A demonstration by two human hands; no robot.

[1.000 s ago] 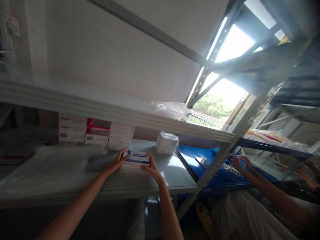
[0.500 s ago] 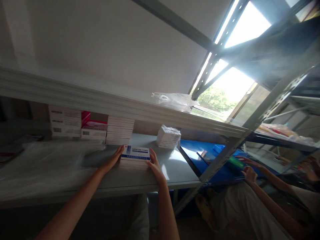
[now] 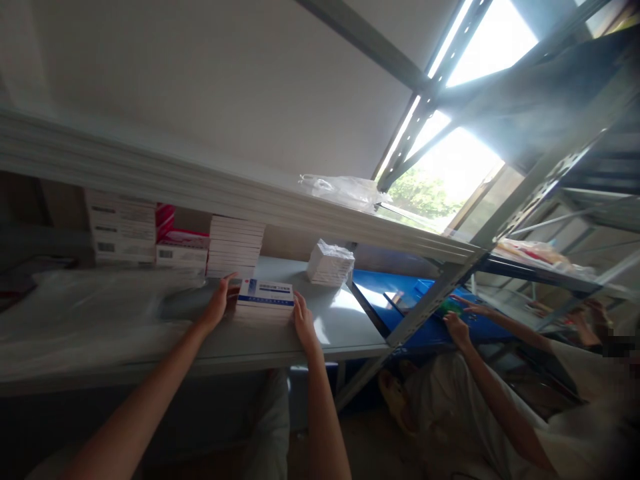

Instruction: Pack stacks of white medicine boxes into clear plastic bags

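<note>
Our left hand [image 3: 216,307], fingers spread, sits just left of the box [image 3: 265,292], contact unclear; our right hand [image 3: 303,321], fingers loosely extended, touches its right side. Box lies between our hands. Behind it: white stack [image 3: 235,245] left, wrapped bundle [image 3: 330,264] right.

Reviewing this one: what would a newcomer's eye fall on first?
Probably the glaring window at upper right, the brightest patch in view. Next, the blue-and-white box over the grey shelf, between the left hand and right hand. Further right, a co-worker's hand shows against a vivid blue surface.
</note>
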